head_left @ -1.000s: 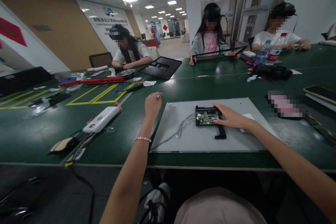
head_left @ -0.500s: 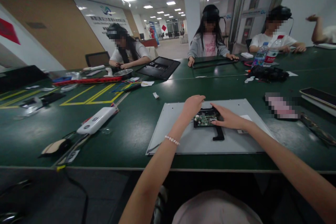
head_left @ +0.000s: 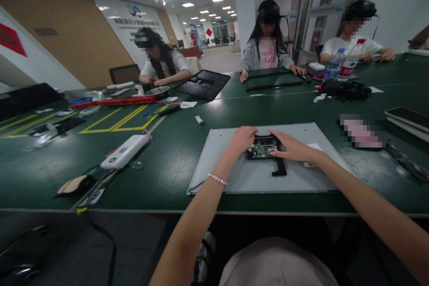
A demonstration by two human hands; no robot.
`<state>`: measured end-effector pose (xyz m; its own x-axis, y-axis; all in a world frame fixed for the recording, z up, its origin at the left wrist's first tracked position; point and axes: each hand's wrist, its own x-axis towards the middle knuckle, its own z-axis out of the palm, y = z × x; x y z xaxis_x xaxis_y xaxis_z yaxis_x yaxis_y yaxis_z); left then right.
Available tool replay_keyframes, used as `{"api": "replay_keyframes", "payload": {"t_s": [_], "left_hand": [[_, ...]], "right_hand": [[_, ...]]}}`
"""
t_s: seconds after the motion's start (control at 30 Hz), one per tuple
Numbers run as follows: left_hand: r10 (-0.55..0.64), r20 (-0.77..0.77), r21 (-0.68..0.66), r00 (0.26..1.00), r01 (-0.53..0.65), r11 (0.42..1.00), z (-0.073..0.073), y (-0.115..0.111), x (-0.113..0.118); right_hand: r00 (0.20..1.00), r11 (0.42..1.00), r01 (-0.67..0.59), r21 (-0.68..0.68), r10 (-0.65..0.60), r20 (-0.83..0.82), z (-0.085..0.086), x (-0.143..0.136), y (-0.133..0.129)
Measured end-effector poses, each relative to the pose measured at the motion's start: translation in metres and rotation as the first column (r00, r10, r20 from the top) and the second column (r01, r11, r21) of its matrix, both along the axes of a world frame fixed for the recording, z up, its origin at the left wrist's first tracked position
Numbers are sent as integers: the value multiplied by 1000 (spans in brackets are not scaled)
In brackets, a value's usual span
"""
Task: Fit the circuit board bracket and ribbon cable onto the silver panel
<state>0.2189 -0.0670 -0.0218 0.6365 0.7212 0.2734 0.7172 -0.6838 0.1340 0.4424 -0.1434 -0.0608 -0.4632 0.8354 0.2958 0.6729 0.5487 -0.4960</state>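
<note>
A green circuit board sits in a black plastic bracket, on a flat light-grey panel lying on the table. My left hand is closed on the left side of the board's bracket, fingertips at its far left corner. My right hand grips the right side, thumb at the near right part of the board and index finger at the far edge. The bracket's hooked arm extends toward me from under the right hand. Parts of the board's sides are hidden by my fingers.
A white power strip and a mouse-like object lie left. Toward the right are a phone, glasses and bottles. Across the table sit several people; one holds a black frame. A black panel lies nearby.
My left hand has lowered from above the far left corner onto the bracket's side. The right hand stays almost in place. Across the table, the black frame has tilted up.
</note>
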Motion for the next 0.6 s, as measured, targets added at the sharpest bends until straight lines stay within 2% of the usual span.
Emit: {"api": "replay_keyframes", "payload": {"t_s": [0.27,0.47,0.6], "left_hand": [[12,-17,24,1000,-12,1000,4,-6,-2],[148,-1,39,989,-148,988,16,-7,-6],[313,35,40,949,-314,948,30,11,-30]], "right_hand": [[1000,1000,1,-9,-1,10,0,0,0],[1000,1000,-3,23,3,-1,0,-1,-1],[1000,1000,-8,30,8,8,1,0,-2]]}}
